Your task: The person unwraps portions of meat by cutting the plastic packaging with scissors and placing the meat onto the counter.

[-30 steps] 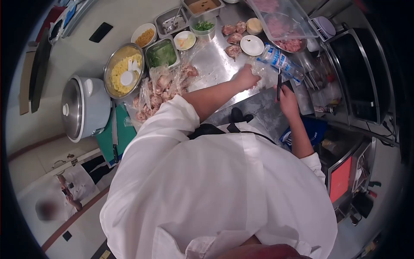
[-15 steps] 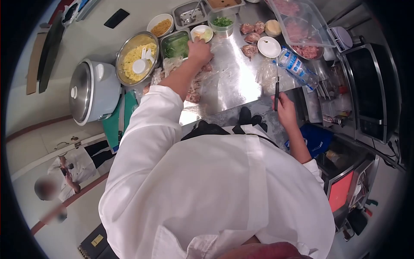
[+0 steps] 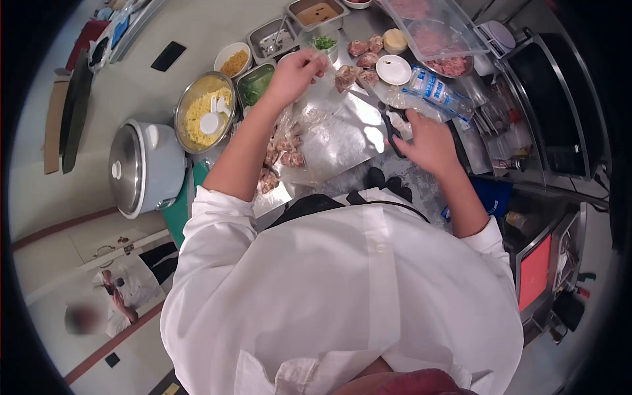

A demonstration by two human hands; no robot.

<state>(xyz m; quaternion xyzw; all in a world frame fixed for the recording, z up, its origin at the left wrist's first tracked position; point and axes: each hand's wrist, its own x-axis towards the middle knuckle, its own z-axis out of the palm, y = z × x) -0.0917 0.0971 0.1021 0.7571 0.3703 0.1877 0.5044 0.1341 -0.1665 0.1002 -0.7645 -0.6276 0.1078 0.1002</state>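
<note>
My left hand [image 3: 299, 76] is raised above the metal counter, its thumb and fingers pinched together. Clear film shows around the fingertips, but I cannot make out what they hold. Just right of them is a chunk of meat [image 3: 345, 78] in clear plastic. My right hand [image 3: 424, 141] grips black-handled scissors [image 3: 393, 131], the blades pointing away from me. Below my left forearm, plastic-wrapped meat pieces [image 3: 286, 148] lie on the counter. A green-filled metal tray [image 3: 258, 84] sits beside my left wrist, and a tub of chopped greens [image 3: 324, 43] stands beyond the hand.
A steel bowl of yellow food [image 3: 201, 125] and a rice cooker [image 3: 145, 168] stand at left. At right are a white saucer [image 3: 395, 69], a water bottle [image 3: 438, 92] and a clear container lid [image 3: 438, 29]. Another person [image 3: 125, 296] appears at lower left.
My left hand has lifted from the small white bowl, its fingers now pinched. My right hand has moved left and away from me over the counter with the scissors. The view has shifted slightly.
</note>
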